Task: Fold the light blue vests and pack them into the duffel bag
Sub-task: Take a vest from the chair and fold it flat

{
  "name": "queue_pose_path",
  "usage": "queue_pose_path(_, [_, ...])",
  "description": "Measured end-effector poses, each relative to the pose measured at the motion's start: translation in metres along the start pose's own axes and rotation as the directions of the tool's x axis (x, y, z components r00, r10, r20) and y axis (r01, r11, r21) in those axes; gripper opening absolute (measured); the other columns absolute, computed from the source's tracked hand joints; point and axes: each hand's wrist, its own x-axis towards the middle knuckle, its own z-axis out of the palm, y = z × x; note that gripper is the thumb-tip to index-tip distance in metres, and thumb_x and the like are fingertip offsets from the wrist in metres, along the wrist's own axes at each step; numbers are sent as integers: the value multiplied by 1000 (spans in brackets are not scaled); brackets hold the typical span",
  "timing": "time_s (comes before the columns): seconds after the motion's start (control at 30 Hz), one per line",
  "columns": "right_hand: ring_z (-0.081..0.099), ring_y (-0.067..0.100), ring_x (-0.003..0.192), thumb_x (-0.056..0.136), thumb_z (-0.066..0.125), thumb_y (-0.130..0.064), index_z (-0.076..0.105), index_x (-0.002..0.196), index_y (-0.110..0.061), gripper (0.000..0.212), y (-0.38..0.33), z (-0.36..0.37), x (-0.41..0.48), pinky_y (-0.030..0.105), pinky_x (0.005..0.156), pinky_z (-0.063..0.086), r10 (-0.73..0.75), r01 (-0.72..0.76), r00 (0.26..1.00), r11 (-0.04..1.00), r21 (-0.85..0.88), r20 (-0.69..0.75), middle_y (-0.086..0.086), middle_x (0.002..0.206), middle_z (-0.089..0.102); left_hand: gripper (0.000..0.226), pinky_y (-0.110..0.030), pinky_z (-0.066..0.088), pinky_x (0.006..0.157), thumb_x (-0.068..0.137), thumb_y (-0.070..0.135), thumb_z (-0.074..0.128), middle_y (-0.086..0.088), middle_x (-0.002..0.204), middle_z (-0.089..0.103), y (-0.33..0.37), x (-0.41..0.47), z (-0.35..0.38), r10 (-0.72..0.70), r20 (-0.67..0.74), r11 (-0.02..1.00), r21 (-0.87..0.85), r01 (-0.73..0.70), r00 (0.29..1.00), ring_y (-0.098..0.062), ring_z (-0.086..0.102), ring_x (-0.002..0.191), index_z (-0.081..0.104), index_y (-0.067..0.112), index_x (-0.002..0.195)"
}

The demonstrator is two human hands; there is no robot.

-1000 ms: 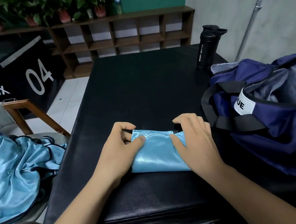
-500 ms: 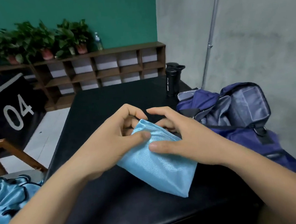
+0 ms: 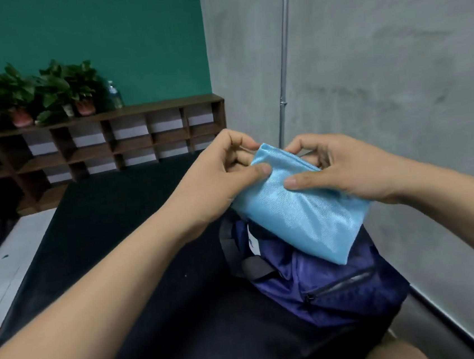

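Two hands, left and right, pinch a folded, shiny light-blue satin vest by its far corners above a navy nylon duffel bag; soft, slippery, seemingly light.

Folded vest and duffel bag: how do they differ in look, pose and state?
The folded vest is shiny light blue; the duffel bag is dark navy. The left hand and right hand hold the vest up; the bag rests on the black table. The vest is plain; the bag has a zip pocket. Both are fabric.
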Motion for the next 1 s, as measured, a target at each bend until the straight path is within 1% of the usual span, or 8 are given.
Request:
queue_pose_path(0.13, [77,41,95,86,85,-33,68,110,-20,32,9,-41,10,50,81,62,23,-42,991,989,-141,-133,11,102,81,22,-29,53,71,97,25,76,-5,87,67,-29,40,12,-78,-89,995,58,84,993,-13,63,79,63,15,112])
queue_pose_path(0.23, [79,34,87,89,86,-31,69,107,-23,26,20,-66,19,40,73,60,35,-84,975,972,-219,-220,4,96,82,19,-28,52,67,92,31,78,-7,85,74,-59,60,20,-126,-133,942,296,161,983,-11,67,73,65,20,101])
queue_pose_path(0.4, [77,15,74,91,84,-32,66,106,-24,24,44,-84,43,33,67,57,35,-128,942,957,-261,-334,-5,89,81,25,-28,53,72,78,36,84,7,83,73,-97,83,34,-196,-21,711,685,157,980,-15,68,81,64,25,91])
queue_pose_path(0.53, [78,21,84,91,84,-35,64,105,-26,27,61,-85,67,40,78,61,-26,-101,914,951,-291,-405,-3,93,80,36,-34,56,75,74,45,85,8,86,67,-113,95,51,-281,35,510,852,118,959,-16,62,84,64,23,93])
queue_pose_path(0.63, [74,19,87,91,82,-38,61,104,-31,26,76,-79,83,38,78,58,-91,-80,903,924,-373,-421,-5,95,77,21,-33,55,70,81,38,75,0,88,68,-119,101,56,-272,25,394,915,87,962,-24,65,87,70,19,90])
queue_pose_path(0.7, [71,17,90,92,80,-39,61,108,-31,27,87,-71,91,37,78,54,-141,-73,901,883,-463,-410,-7,99,74,19,-33,54,68,86,32,69,-5,87,70,-120,103,54,-251,-13,403,908,117,968,-28,67,86,73,14,87])
queue_pose_path(0.8, [67,16,93,93,79,-41,61,112,-31,28,102,-61,98,35,78,49,-165,-36,937,830,-557,-307,-11,102,71,17,-35,57,68,85,27,69,-5,79,71,-121,106,42,-214,-144,544,804,240,966,-26,68,79,71,12,77])
queue_pose_path(1.0, [64,11,91,94,81,-36,63,111,-30,26,122,-49,107,31,77,44,34,-25,999,793,-608,3,-11,100,68,18,-26,43,54,83,25,79,1,76,71,-130,100,23,-298,-349,794,426,434,888,-15,59,66,70,11,77])
